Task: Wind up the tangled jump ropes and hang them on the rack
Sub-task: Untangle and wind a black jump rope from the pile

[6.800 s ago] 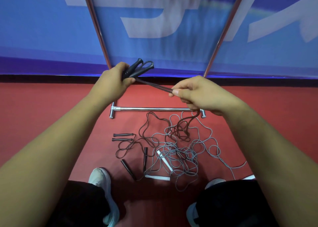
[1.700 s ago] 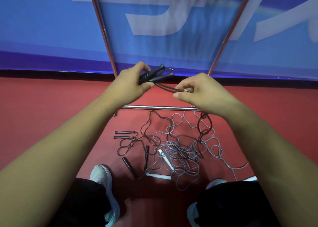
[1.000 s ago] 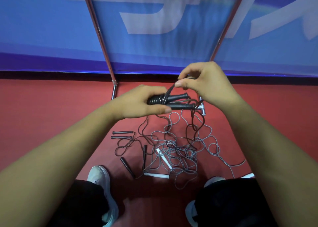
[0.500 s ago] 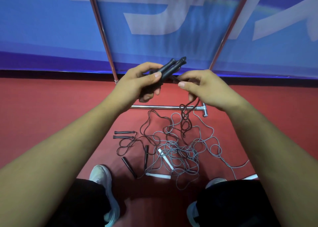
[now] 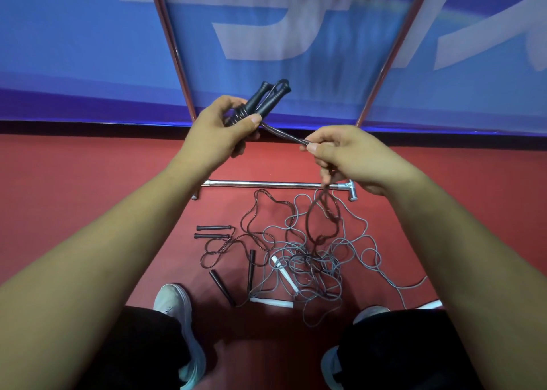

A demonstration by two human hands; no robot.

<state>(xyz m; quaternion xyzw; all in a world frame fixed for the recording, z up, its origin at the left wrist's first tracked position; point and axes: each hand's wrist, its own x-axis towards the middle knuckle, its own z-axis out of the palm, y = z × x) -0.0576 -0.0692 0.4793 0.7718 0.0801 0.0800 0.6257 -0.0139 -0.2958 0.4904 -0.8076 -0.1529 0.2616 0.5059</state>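
My left hand [image 5: 220,129] grips the two black handles [image 5: 266,98] of a black jump rope, with a few turns of cord wrapped around them near my thumb. A taut doubled cord [image 5: 284,135] runs from the handles to my right hand [image 5: 352,155], which pinches it between thumb and fingers. Below the right hand the cord's slack [image 5: 322,218] hangs down into the tangle of grey and black ropes [image 5: 307,259] on the red floor. The rack's chrome base bar [image 5: 272,184] lies under my hands, and its two uprights [image 5: 174,49] rise against the blue wall.
Loose black handles [image 5: 212,231] lie left of the tangle, two more [image 5: 251,269] near my left shoe [image 5: 174,303]. White handles [image 5: 284,274] sit in the grey cord. A grey cord trails right toward my right shoe [image 5: 370,312]. A blue banner wall stands behind the rack.
My right hand has moved right and down, pulling the cord taut away from the handles. My left hand keeps the handles tilted up to the right.
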